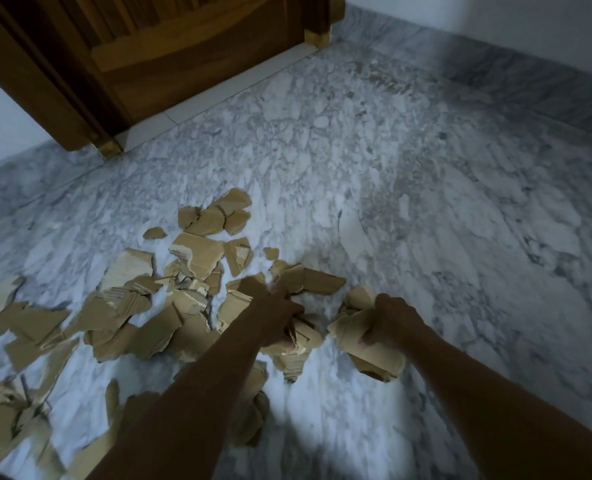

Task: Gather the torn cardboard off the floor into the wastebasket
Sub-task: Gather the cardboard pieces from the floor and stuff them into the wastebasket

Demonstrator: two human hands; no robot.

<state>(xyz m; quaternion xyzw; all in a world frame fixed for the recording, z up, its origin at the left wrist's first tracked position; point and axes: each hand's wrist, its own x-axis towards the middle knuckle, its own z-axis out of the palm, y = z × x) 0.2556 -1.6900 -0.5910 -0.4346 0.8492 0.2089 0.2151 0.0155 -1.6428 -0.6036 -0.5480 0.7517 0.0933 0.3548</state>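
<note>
Head view. Step in hand: pick-up, both hands loaded.

Status:
- Left hand [280, 318] is clenched round a stack of torn tan cardboard scraps [305, 341], fingers curled under it, low over the white-grey marble floor [426, 202].
- Right hand [393, 320] grasps a thick folded wad of pale tan cardboard [370, 351], thumb on the near face.
- The 2 loads are near each other but apart.
- Loose torn brown cardboard pieces [197, 251] lie spread over the floor ahead and to the left, many overlapping. More lie close to the person at bottom left.
- Dark wooden door [183, 46] stands at the far wall.
- Wastebasket: not in view, position can't be told.

Procedure (judgement, not observed):
1. Squeeze each load flat-to-flat. Ragged scraps prob. slip out of a loose fist.
2. Don't add more pcs. Both hands look full, and overfilling likely drops bits en route.
3. Keep loads level and close to the body while turning to find the basket.
4. Release over the opening, one hand at a time.
5. Return for the rest. Slide overlapping pcs into one heap first, then lift w/ both hands. Most of the job appears undone.
</note>
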